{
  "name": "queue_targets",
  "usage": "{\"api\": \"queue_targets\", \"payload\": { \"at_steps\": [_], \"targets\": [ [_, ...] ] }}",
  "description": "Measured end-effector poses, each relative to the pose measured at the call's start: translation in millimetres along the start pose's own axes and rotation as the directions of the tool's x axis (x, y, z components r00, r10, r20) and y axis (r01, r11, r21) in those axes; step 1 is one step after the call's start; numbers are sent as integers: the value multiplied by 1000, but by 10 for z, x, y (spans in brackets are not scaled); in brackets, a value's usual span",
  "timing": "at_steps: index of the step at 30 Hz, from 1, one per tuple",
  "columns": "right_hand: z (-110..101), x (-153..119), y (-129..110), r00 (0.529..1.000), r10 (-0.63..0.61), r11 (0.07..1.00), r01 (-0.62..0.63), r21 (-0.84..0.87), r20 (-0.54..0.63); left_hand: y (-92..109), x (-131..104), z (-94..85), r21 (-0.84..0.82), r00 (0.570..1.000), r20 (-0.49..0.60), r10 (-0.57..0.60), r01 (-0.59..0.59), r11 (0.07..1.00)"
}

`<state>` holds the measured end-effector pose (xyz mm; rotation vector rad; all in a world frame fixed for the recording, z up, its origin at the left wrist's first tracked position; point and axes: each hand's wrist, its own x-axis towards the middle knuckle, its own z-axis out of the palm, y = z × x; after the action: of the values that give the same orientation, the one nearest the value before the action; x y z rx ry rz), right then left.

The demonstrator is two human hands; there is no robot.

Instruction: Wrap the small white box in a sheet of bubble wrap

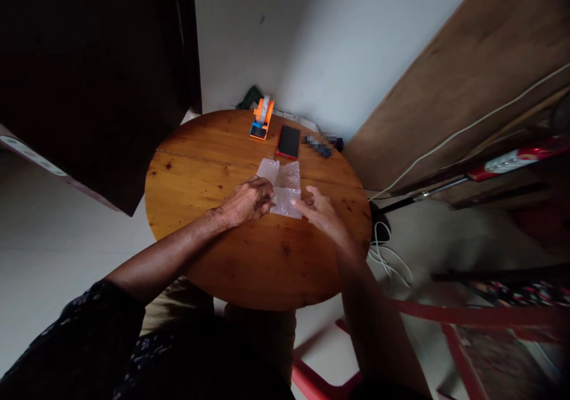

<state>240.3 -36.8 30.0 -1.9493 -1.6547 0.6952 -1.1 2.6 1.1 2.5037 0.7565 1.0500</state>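
Clear bubble wrap [288, 177] lies on the round wooden table [191, 180], partly folded, with overlapping sheets. My left hand [255, 199] is at its left edge, fingers curled and pressed together on the wrap. On the other side, my right hand [318, 207] has its thumb and fingers spread, the thumb tip at the right edge of the wrap. Behind the wrap lies a dark-faced rectangular item with a red edge [288, 141]. An orange and blue tape dispenser [262, 118] stands farther back, to the left of that item.
A dark object, partly pixelated [318, 145], lies at the table's back right. A pale wall [289, 44] rises behind, and a brown board [445, 79] leans at the right. White cable [387, 257] and red chair parts [325, 382] are near the floor.
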Motion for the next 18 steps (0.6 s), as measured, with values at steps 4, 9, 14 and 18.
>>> {"api": "queue_targets", "payload": {
  "at_steps": [4,9,14,18],
  "targets": [
    [285,5,-7,996,18,983,-1,184,-91,18,16,-5,27,999,18,-30,30,999],
    [429,13,-165,983,-15,924,85,374,-185,43,35,-16,46,997,34,-64,63,997],
    [493,59,-351,979,-35,892,121,435,-202,51,52,-10,19,995,54,-87,86,996],
    [567,91,-500,988,-28,874,96,476,-149,53,67,-23,-42,992,50,-118,120,992]
  ]
}}
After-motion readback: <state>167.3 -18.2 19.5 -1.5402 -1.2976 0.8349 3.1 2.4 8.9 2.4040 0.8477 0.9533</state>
